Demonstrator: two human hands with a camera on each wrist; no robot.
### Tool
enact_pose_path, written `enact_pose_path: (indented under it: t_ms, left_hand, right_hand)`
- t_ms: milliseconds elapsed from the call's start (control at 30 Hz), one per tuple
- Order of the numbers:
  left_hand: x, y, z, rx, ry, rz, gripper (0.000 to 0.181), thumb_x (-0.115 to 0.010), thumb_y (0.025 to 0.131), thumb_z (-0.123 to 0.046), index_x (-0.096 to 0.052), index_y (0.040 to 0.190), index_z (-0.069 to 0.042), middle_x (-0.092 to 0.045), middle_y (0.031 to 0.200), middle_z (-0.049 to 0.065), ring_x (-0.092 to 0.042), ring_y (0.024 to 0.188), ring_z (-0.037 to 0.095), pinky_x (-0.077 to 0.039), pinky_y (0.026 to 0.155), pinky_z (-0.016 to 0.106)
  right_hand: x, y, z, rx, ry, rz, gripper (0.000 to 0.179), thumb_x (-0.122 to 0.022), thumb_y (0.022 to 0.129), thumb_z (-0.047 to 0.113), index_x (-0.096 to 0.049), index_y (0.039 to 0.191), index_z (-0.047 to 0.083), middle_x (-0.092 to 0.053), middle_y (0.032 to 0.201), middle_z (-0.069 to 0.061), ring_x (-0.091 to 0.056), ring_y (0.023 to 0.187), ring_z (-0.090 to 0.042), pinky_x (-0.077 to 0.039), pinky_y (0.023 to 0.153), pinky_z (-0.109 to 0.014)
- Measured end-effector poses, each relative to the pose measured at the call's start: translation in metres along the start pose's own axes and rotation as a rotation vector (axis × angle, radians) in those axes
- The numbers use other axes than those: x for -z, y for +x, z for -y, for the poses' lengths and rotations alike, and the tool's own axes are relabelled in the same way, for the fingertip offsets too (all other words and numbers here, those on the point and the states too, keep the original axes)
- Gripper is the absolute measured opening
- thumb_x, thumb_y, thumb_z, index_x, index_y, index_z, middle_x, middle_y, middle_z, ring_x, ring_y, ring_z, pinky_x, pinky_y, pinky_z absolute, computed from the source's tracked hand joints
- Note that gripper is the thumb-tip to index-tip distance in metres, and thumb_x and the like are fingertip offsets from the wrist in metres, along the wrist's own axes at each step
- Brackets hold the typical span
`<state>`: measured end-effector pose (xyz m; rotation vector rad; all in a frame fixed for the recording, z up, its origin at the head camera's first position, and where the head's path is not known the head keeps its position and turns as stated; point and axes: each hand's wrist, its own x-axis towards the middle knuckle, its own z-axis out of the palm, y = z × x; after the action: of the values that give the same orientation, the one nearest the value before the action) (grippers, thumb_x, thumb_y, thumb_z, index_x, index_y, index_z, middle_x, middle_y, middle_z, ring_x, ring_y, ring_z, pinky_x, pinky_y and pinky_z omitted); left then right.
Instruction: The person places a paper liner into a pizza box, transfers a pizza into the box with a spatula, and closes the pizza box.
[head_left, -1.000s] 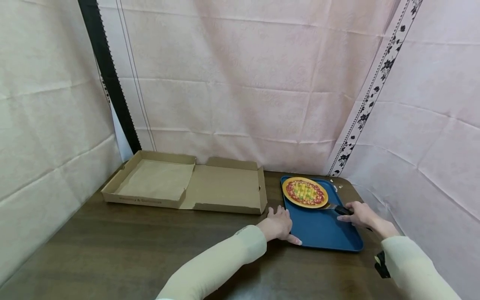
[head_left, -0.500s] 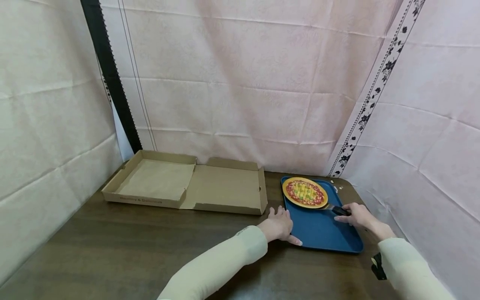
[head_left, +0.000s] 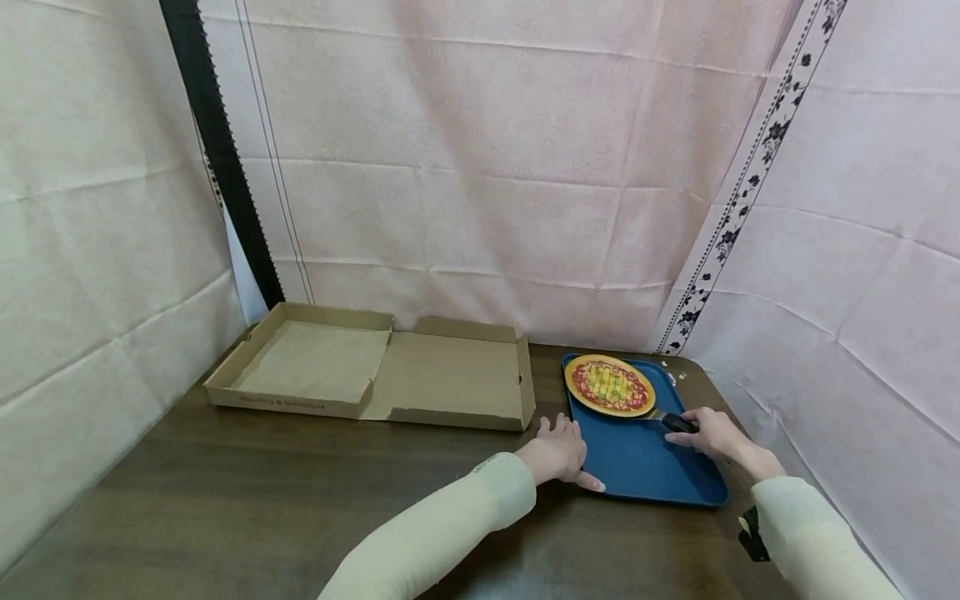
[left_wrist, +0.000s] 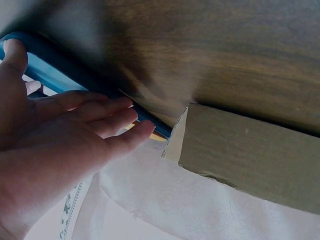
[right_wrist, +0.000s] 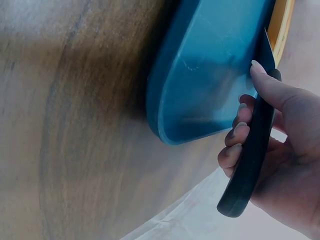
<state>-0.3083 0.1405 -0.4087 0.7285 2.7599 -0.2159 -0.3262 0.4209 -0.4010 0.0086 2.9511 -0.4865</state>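
My right hand (head_left: 716, 434) grips the black handle of a pizza server (right_wrist: 250, 150), its fingers curled round it in the right wrist view. The server's metal blade goes under the near right edge of a small pizza (head_left: 611, 386), which hides the blade's tip. That pizza lies at the far left of a blue tray (head_left: 645, 467). With fingers spread and fairly straight, my left hand (head_left: 557, 452) rests against the tray's left edge, its thumb at the near left corner. In the left wrist view, the left palm (left_wrist: 60, 135) holds nothing.
Left of the tray lies an unfolded cardboard pizza box (head_left: 450, 375), its lid laid flat toward the tray. A sheet of paper (head_left: 315, 358) lines the box's left half. Pale cloth (head_left: 480, 167) hangs behind and beside the brown wooden table (head_left: 262, 492).
My right hand has shifted slightly left with the pizza server, the blade sliding a little farther under the pizza. The left hand, tray and box look unmoved.
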Motion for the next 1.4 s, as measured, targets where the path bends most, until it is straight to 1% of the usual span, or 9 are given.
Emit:
enact_pose_path:
  t_ms: [300, 500, 600, 700, 800, 867, 1067, 1200, 1400]
  left_hand:
    - [0.002, 0.0, 0.0, -0.003, -0.014, 0.007, 0.099, -0.048, 0.079, -0.078, -0.023, 0.154, -0.019, -0.021, 0.162, -0.004, -0.015, 0.151, 0.013, -0.018, 0.122, 0.037]
    - [0.0, 0.0, -0.001, -0.018, -0.012, 0.02, 0.1, -0.047, 0.08, -0.078, -0.02, 0.155, -0.018, -0.019, 0.162, -0.003, -0.013, 0.151, 0.014, -0.017, 0.122, 0.037]
    - [-0.002, 0.001, 0.0, -0.018, -0.022, 0.013, 0.1, -0.048, 0.079, -0.078, -0.021, 0.155, -0.018, -0.019, 0.162, -0.003, -0.013, 0.151, 0.014, -0.017, 0.122, 0.037]
    - [-0.003, 0.003, -0.001, -0.017, -0.043, 0.02, 0.1, -0.048, 0.079, -0.077, -0.02, 0.155, -0.018, -0.018, 0.162, -0.003, -0.012, 0.151, 0.013, -0.016, 0.122, 0.037]
    - [-0.005, 0.006, -0.002, -0.015, -0.047, 0.03, 0.1, -0.047, 0.081, -0.076, -0.017, 0.155, -0.017, -0.016, 0.163, -0.002, -0.011, 0.152, 0.014, -0.015, 0.123, 0.038]
    - [-0.006, 0.007, -0.002, -0.009, -0.044, 0.027, 0.1, -0.047, 0.081, -0.077, -0.017, 0.155, -0.017, -0.016, 0.163, -0.003, -0.012, 0.151, 0.014, -0.016, 0.123, 0.038]
    - [-0.003, 0.002, -0.001, 0.007, -0.004, 0.014, 0.1, -0.044, 0.079, -0.08, -0.018, 0.155, -0.02, -0.019, 0.162, -0.006, -0.014, 0.151, 0.011, -0.018, 0.122, 0.035]
    - [-0.005, 0.005, -0.002, 0.019, 0.0, 0.03, 0.101, -0.044, 0.079, -0.08, -0.016, 0.155, -0.02, -0.016, 0.162, -0.005, -0.012, 0.151, 0.011, -0.017, 0.122, 0.035]
    - [-0.004, 0.006, -0.003, 0.023, 0.01, 0.024, 0.101, -0.043, 0.079, -0.08, -0.016, 0.156, -0.019, -0.017, 0.162, -0.005, -0.012, 0.151, 0.011, -0.017, 0.122, 0.035]
  right_hand:
    - [-0.005, 0.002, -0.002, 0.019, -0.026, -0.029, 0.07, -0.071, 0.086, 0.04, -0.053, 0.124, -0.016, -0.061, 0.102, -0.025, -0.055, 0.08, -0.025, -0.047, 0.067, -0.034]
    - [-0.009, 0.003, -0.004, 0.037, -0.047, -0.063, 0.067, -0.069, 0.087, 0.04, -0.055, 0.123, -0.015, -0.061, 0.105, -0.028, -0.055, 0.081, -0.027, -0.047, 0.068, -0.037]
    - [-0.012, 0.003, -0.004, 0.024, -0.043, -0.072, 0.059, -0.068, 0.088, 0.04, -0.06, 0.119, -0.01, -0.063, 0.098, -0.022, -0.054, 0.079, -0.024, -0.046, 0.068, -0.035]
    - [-0.017, 0.001, -0.005, 0.004, -0.025, -0.086, 0.047, -0.068, 0.088, 0.041, -0.067, 0.104, -0.003, -0.06, 0.084, -0.012, -0.053, 0.071, -0.02, -0.041, 0.062, -0.032]
    - [-0.022, 0.0, -0.008, -0.016, 0.006, -0.109, 0.038, -0.068, 0.087, 0.041, -0.066, 0.088, 0.003, -0.053, 0.073, -0.005, -0.05, 0.064, -0.017, -0.036, 0.058, -0.028]
    - [-0.024, 0.0, -0.009, -0.017, 0.021, -0.126, 0.037, -0.067, 0.087, 0.042, -0.064, 0.082, 0.005, -0.05, 0.069, -0.003, -0.049, 0.062, -0.017, -0.034, 0.056, -0.028]
    - [-0.028, -0.004, -0.007, -0.018, 0.031, -0.159, 0.037, -0.066, 0.088, 0.042, -0.061, 0.079, 0.006, -0.047, 0.067, -0.001, -0.048, 0.061, -0.017, -0.033, 0.055, -0.028]
    - [-0.028, -0.007, -0.005, -0.019, 0.03, -0.172, 0.038, -0.066, 0.088, 0.042, -0.061, 0.082, 0.005, -0.048, 0.068, -0.002, -0.049, 0.061, -0.017, -0.034, 0.056, -0.028]
    - [-0.028, -0.008, -0.005, -0.009, 0.016, -0.204, 0.038, -0.066, 0.089, 0.041, -0.062, 0.083, 0.003, -0.049, 0.068, -0.003, -0.049, 0.061, -0.017, -0.034, 0.055, -0.028]
